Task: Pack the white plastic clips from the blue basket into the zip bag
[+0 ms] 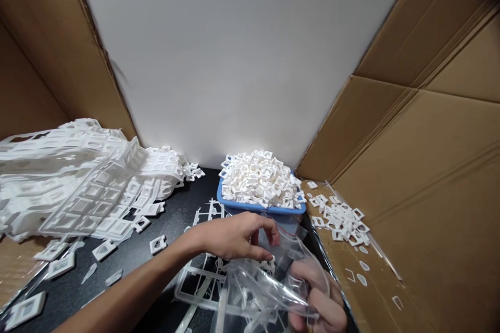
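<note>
Clear plastic bag (pixel 269 281) pinched by right hand (pixel 318 296); left hand (pixel 234 237) fingers grip its mouth; no writing legible.

Glossy clear plastic bag (pixel 273 281); matt white plastic clips (pixel 260 177); smooth blue plastic tray (pixel 258 207); rough brown cardboard (pixel 429 166).

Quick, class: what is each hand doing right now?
Left hand: fingers pinching the clear plastic bag at its top.
Right hand: gripping the same bag from behind.

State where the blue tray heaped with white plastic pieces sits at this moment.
In the head view, the blue tray sits centre, against the white back wall, just beyond the left hand and the clear plastic bag.
</note>
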Motion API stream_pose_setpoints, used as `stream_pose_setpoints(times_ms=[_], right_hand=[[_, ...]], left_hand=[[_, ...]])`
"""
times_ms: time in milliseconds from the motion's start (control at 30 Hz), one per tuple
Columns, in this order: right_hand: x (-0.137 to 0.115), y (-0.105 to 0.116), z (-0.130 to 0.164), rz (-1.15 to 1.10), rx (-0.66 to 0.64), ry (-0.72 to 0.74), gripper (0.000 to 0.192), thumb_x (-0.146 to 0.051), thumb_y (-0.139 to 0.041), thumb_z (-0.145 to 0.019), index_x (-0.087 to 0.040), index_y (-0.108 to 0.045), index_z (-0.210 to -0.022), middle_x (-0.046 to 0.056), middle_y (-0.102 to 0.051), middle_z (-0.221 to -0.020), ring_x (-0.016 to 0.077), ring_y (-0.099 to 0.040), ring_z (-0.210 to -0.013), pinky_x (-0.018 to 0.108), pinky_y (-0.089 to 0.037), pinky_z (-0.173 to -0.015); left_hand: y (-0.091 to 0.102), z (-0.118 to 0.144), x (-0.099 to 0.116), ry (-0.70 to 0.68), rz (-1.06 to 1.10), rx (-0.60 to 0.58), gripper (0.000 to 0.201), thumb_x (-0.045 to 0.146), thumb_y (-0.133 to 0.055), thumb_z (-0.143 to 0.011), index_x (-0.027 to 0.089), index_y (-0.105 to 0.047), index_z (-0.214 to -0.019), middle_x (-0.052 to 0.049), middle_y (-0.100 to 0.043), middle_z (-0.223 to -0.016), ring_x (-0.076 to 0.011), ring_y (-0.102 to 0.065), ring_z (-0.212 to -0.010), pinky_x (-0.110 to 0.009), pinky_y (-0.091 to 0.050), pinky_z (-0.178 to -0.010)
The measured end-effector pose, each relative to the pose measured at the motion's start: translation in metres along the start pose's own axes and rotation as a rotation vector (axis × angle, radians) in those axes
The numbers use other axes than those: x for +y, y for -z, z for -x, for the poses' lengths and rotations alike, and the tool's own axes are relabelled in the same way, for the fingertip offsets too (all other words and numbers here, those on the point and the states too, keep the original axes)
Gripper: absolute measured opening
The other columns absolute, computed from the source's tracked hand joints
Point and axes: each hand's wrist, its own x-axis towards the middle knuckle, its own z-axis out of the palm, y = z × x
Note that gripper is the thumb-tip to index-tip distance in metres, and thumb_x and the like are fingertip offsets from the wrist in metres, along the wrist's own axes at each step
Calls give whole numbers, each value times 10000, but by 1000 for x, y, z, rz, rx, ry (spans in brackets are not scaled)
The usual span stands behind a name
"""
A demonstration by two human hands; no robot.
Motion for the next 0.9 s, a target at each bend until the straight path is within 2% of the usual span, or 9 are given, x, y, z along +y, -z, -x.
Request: stream_pose_setpoints(times_ms=[100,200,300,400,467,567,700,800,900], right_hand=[[-2,-4,-11,28,196,55,192,-366,-491,-1087,-225,-484,-1216,117,-730,-869,248,-692,-682,352,-553,-588],[-4,-13,-24,100,94,93,243,-364,-438,-1107,-171,-574,-1164,128,-734,-806,256,-688,-665,357,-525,-590],[-3,-20,-31,119,-22,96,310,-356,-392,-1123,-143,-616,-1110,89,-687,-691,225,-623,-566,338,-430,-556],[0,-25,-31,127,-32,78,341,-352,-366,-1127,-148,-627,-1044,63,-643,-642,207,-574,-529,338,-351,-547],[2,-28,-31,134,-28,69,361,-344,-349,-1125,-157,-627,-991,55,-624,-626,204,-556,-526,346,-320,-543],[3,-30,-32,150,-7,73,362,-334,-354,-1116,-163,-630,-955,43,-605,-613,198,-523,-516,354,-290,-534],[3,-31,-35,157,-12,73,348,-324,-366,-1107,-161,-640,-969,47,-621,-632,197,-526,-530,359,-291,-534],[3,-30,-35,150,-13,68,360,-328,-363,-1113,-159,-640,-955,49,-621,-637,200,-524,-538,362,-288,-539],[3,-29,-36,155,-6,59,384,-336,-352,-1123,-161,-634,-929,38,-596,-621,194,-509,-530,358,-278,-546]], left_hand=[[1,1,0,-8,-34,57,276,263,-805,-908,232,-757,-1179,-69,-760,-1104,-193,-669,-755,-296,-461,-632],[4,1,-4,-7,-88,190,148,228,-754,-942,215,-755,-1089,-59,-748,-974,-187,-640,-730,-293,-430,-634],[8,-7,-9,2,-149,409,82,275,-712,-980,204,-697,-1017,-40,-667,-854,-191,-577,-721,-291,-370,-639],[7,-25,-15,8,-203,627,186,321,-707,-983,217,-659,-1130,-52,-622,-948,-179,-488,-686,-292,-282,-631],[4,-41,-18,-5,-219,716,271,328,-725,-966,233,-652,-1209,-75,-598,-1052,-171,-452,-681,-292,-242,-626],[-5,-66,-21,-22,-207,776,298,288,-771,-918,218,-675,-1191,-112,-571,-1123,-192,-498,-746,-287,-268,-620],[-12,-85,-25,-15,-143,804,287,316,-748,-962,169,-657,-1192,-104,-607,-1180,-218,-596,-914,-320,-491,-743],[-10,-85,-23,-20,-58,817,265,375,-702,-1021,163,-659,-1175,-73,-648,-1161,-214,-639,-960,-383,-573,-832],[-1,-76,-18,-28,66,833,223,370,-710,-1022,161,-664,-1085,-52,-651,-1072,-188,-636,-886,-340,-569,-769]])
